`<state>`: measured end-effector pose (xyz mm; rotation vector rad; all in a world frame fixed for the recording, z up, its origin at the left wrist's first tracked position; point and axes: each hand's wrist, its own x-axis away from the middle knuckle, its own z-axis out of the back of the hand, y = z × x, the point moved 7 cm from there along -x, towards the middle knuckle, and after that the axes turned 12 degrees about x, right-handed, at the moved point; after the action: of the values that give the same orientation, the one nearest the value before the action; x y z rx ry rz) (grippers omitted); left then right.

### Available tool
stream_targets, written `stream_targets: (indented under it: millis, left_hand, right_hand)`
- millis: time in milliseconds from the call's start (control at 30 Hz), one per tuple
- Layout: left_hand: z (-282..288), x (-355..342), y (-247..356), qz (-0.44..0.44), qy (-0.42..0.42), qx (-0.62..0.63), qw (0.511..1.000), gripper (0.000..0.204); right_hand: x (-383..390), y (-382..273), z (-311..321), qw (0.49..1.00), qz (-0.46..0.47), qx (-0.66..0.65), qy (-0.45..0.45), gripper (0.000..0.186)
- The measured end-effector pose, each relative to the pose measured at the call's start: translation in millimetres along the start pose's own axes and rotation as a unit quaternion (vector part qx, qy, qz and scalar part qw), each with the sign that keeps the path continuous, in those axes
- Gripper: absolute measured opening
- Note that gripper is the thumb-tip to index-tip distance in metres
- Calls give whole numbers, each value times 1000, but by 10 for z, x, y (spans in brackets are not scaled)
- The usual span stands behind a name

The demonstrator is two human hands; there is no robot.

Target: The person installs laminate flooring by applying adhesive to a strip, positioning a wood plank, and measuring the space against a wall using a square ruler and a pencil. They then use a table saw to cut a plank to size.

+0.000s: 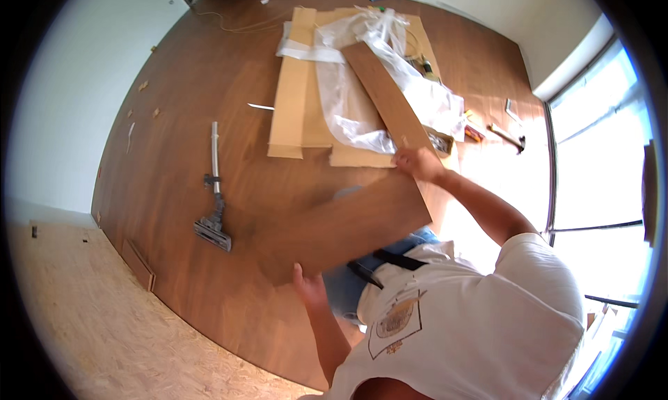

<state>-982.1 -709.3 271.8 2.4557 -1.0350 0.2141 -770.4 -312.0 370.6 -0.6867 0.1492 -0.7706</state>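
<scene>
A brown flooring plank (348, 226), slightly blurred, is held up in front of my body, tilted from lower left to upper right. At its far right corner my right hand (419, 165) is closed on the edge. My left hand (307, 286) grips the near edge towards the left end, thumb showing on top and the other fingers mostly hidden. A second, similar plank (386, 94) rests on clear plastic sheeting (341, 108) over cardboard (289, 115). Its near end passes by my right hand.
A vacuum cleaner floor head (214, 232) with its metal tube lies to the left. Short plank pieces (139, 264) are beside the chipboard (104, 309) at lower left. A hammer (508, 138) lies near the glass door at right, with a small open box (440, 141) by the cardboard.
</scene>
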Motion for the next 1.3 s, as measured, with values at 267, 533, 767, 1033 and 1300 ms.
stream_targets:
  millis: [267,533,767,1033,1300]
  left_hand:
    - [-1312,-319,-962,15,-120,-43,992,50]
    - [-1941,-264,-1614,83,-157,-136,975,50]
    - [-1962,-391,-1694,130,-147,-131,972,54]
    - [-1936,-589,-1525,124,-153,-116,974,55]
    - [-2018,-634,-1304,113,-146,-130,974,51]
  right_hand:
    - [1491,1281,705,865,-140,-474,88,57]
    - [1956,1480,784,847,-124,-495,146,53]
    - [1932,1639,625,818,-163,-530,151,57]
    - [1751,1369,583,811,-191,-519,191,53]
    - [1623,998,664,787,-178,-511,296,44]
